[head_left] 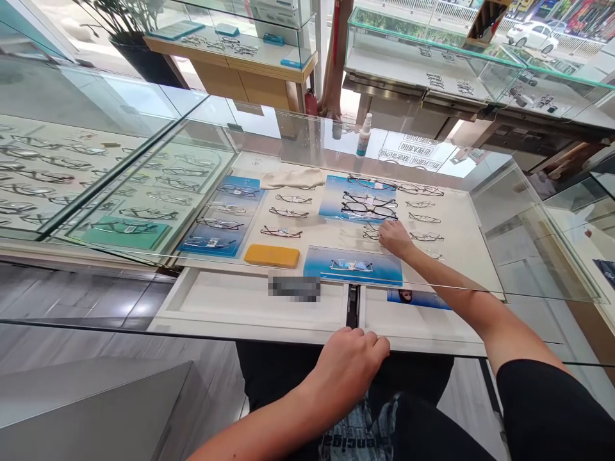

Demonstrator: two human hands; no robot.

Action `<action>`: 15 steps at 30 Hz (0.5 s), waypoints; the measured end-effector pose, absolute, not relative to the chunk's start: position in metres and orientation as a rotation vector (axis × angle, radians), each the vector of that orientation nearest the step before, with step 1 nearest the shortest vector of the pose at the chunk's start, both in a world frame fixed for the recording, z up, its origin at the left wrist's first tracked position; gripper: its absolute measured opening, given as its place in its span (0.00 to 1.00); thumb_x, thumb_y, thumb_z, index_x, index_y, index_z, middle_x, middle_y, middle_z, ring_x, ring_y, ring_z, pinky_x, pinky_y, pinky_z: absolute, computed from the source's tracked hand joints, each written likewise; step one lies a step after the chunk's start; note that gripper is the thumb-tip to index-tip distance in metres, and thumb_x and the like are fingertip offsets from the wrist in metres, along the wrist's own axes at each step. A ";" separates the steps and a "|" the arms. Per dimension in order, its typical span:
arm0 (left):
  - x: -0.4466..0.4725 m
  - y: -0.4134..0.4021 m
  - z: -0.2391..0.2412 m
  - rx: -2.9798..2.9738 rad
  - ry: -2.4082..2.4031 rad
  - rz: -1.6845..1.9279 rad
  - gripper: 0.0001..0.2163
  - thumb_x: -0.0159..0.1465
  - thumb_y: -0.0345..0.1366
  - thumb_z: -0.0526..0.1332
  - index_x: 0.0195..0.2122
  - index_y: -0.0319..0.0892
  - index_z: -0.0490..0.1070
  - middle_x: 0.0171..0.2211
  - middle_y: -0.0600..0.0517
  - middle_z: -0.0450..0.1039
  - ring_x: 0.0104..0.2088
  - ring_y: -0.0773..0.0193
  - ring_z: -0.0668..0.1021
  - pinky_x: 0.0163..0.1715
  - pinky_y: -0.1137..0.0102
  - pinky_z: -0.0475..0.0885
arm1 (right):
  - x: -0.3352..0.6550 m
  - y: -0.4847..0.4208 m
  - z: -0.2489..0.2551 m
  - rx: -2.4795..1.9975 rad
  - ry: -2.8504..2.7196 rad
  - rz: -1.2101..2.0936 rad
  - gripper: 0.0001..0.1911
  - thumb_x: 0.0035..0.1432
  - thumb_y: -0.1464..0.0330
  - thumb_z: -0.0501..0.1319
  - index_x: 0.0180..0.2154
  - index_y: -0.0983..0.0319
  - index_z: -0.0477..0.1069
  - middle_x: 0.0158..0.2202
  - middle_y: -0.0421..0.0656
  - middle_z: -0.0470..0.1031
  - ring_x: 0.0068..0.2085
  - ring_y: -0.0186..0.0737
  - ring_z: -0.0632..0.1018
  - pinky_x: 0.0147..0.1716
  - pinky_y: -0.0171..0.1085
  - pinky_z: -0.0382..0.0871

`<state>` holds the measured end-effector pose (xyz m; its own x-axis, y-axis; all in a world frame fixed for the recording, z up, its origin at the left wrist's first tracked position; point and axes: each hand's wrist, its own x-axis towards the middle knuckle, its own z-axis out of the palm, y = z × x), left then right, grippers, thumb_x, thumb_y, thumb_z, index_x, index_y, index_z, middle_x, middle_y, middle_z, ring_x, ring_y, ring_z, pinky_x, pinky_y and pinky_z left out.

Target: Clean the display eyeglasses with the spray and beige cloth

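My right hand [394, 239] reaches into the glass display case, its fingers closed at the right end of a pair of eyeglasses [370, 232] on the cream display surface. The fingertips are partly hidden. Just behind it, dark-framed eyeglasses [369, 210] lie with other pairs on a blue display card [331, 198]. In front of it, rimless eyeglasses [352, 266] rest on another blue card [317, 269]. My left hand [353, 355] is curled over the front edge of the pulled-out white drawer [206, 320], near the dark divider strip [353, 306].
A yellow case [271, 255] and a beige cloth [293, 179] lie left of centre. More glasses on a blue card [192, 238] are at the left. A spray bottle [364, 136] stands behind. Glass panels [523, 205] surround the right forearm. A blurred item [294, 288] is in the drawer.
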<state>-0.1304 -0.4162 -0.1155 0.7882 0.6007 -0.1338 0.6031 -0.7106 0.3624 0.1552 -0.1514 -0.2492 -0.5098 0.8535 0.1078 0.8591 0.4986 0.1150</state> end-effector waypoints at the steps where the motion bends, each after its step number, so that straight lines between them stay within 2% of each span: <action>1: -0.131 -0.416 -0.115 2.587 0.912 -0.010 0.08 0.81 0.34 0.58 0.43 0.44 0.73 0.36 0.51 0.82 0.37 0.54 0.85 0.33 0.60 0.67 | 0.157 -0.150 -0.249 -1.552 -2.674 -0.260 0.15 0.70 0.76 0.56 0.45 0.68 0.82 0.46 0.60 0.82 0.49 0.58 0.73 0.52 0.50 0.61; 5: -0.131 -0.416 -0.115 2.586 0.929 -0.007 0.07 0.80 0.34 0.59 0.42 0.45 0.73 0.36 0.51 0.82 0.37 0.54 0.85 0.32 0.60 0.66 | 0.161 -0.150 -0.250 -1.589 -2.653 -0.319 0.19 0.72 0.76 0.52 0.47 0.70 0.82 0.47 0.63 0.82 0.50 0.61 0.72 0.55 0.52 0.59; 8: -0.132 -0.416 -0.118 2.597 0.937 0.015 0.07 0.80 0.35 0.60 0.42 0.45 0.73 0.36 0.52 0.82 0.36 0.54 0.85 0.32 0.59 0.66 | 0.160 -0.155 -0.253 -1.543 -2.717 -0.298 0.17 0.72 0.76 0.54 0.46 0.68 0.83 0.49 0.60 0.82 0.51 0.59 0.72 0.56 0.51 0.59; 15: -0.134 -0.419 -0.124 2.612 0.944 0.086 0.07 0.80 0.35 0.61 0.41 0.45 0.73 0.34 0.52 0.81 0.35 0.56 0.84 0.32 0.60 0.63 | 0.160 -0.159 -0.255 -1.539 -2.774 -0.238 0.14 0.72 0.74 0.57 0.44 0.66 0.83 0.47 0.59 0.82 0.50 0.57 0.72 0.56 0.49 0.59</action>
<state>-0.1340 -0.4186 -0.1238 0.7748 0.6289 -0.0645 0.6070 -0.7115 0.3539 0.1603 -0.1587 -0.2549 -0.5310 0.8465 0.0379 0.8406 0.5206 0.1492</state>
